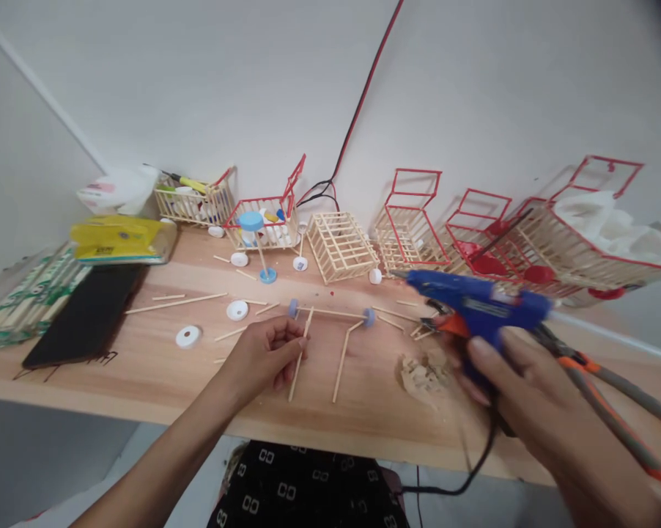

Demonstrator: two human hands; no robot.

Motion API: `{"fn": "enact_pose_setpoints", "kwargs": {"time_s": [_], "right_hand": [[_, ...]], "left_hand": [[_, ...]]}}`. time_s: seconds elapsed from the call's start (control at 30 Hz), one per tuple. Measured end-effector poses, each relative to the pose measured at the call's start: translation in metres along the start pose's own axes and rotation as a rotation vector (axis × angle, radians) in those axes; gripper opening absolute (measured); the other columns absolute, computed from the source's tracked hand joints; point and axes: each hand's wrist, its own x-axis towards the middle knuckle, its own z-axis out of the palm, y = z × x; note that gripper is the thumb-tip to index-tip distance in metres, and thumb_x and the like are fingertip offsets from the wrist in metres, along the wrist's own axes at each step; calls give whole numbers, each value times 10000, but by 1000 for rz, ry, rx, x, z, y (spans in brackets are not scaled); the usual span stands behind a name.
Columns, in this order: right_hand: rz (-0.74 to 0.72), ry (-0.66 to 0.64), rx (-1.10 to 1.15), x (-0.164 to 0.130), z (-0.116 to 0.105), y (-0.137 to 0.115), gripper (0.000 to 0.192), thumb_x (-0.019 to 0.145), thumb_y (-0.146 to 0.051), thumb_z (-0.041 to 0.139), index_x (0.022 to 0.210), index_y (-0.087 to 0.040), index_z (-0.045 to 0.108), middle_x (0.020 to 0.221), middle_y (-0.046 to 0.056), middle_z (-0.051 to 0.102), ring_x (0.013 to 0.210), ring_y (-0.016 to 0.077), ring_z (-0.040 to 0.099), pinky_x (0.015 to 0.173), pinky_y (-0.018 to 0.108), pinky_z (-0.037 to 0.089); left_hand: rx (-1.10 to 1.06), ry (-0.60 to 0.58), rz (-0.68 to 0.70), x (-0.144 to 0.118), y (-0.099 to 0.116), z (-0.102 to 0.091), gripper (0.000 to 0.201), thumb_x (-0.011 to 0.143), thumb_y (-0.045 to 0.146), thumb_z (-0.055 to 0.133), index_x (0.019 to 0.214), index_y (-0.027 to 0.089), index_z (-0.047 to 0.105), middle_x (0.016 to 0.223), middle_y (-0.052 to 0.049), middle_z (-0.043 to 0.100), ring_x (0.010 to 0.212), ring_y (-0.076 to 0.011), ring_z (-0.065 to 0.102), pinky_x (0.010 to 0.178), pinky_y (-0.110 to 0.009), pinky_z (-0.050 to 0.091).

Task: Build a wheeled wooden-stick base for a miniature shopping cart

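Gluing step judged in hand: a stick frame (330,334) lies mid-table on the wooden tabletop (143,367), an axle with two blue wheels at its far end. The left stick is pinched by the left hand (267,352) between fingertips. A blue glue gun (476,304) is clenched in the right hand (528,381), nozzle aimed left, well apart from the frame. Next move likely calls for the nozzle brought to a joint. Finished stick carts (412,227) line the far wall.

Bright even indoor light, soft shadows under the sticks, wide-angle bending at edges, near right hand (550,411) motion-blurred
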Motion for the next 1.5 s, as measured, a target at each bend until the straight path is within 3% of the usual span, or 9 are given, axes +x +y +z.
{"fn": "enact_pose_setpoints", "kwargs": {"time_s": [0.1, 0.17, 0.27, 0.47, 0.73, 0.93, 1.13, 1.5], "right_hand": [[91, -205, 213, 13, 35, -25, 381, 878, -509, 512, 1047, -179, 596, 760, 38, 621, 451, 79, 400, 412, 227, 308], [110, -302, 253, 22, 45, -30, 420, 880, -515, 505, 1109, -169, 572, 860, 65, 647, 429, 53, 377, 401, 217, 300], [95, -375, 224, 30, 54, -27, 439, 880, -506, 505, 1137, -154, 556, 845, 62, 653, 422, 50, 389, 400, 212, 329], [85, -339, 156, 32, 65, -14, 370, 888, -479, 494, 1052, -159, 583, 759, 22, 624, 425, 65, 394, 407, 219, 362], [4, -254, -56, 29, 70, -4, 341, 873, -491, 506, 955, -187, 636, 528, -27, 519, 429, 115, 434, 409, 235, 314], [1, -274, -38, 27, 72, -4, 350, 885, -497, 486, 959, -186, 628, 529, -21, 506, 445, 118, 427, 405, 233, 305], [-39, -272, -103, 27, 70, -8, 370, 883, -495, 471, 959, -175, 641, 644, 21, 598, 534, 144, 507, 462, 245, 356], [-94, -270, -158, 26, 70, -8, 327, 891, -471, 461, 881, -196, 638, 560, -1, 541, 500, 146, 463, 457, 254, 333]], "left_hand": [[-10, 3, 14, 1, -1, -1, 174, 763, 310, 605, 807, 160, 529, 543, 59, 556, 350, -44, 430, 330, -142, 321], [-14, -4, 21, 2, -2, -1, 180, 761, 319, 609, 803, 160, 534, 546, 59, 554, 353, -45, 430, 330, -142, 321], [-17, 2, 17, 3, -3, -1, 184, 757, 326, 611, 787, 159, 538, 554, 56, 557, 354, -47, 433, 326, -145, 320], [-13, 19, 14, 5, -7, -1, 185, 766, 328, 617, 813, 162, 550, 601, 41, 576, 382, -59, 474, 326, -146, 348], [25, 9, 11, 3, -4, 0, 168, 773, 324, 599, 810, 168, 551, 591, 48, 536, 392, -57, 461, 325, -141, 356], [54, 5, 4, 2, -2, 2, 183, 759, 334, 595, 805, 163, 551, 621, 36, 554, 393, -57, 457, 320, -144, 355], [55, 19, -4, 3, -1, 3, 166, 756, 319, 597, 792, 162, 557, 605, 41, 549, 397, -60, 461, 333, -146, 347], [75, -5, 7, 3, -3, 2, 158, 775, 320, 591, 808, 167, 566, 621, 37, 552, 401, -58, 457, 335, -143, 352]]}}
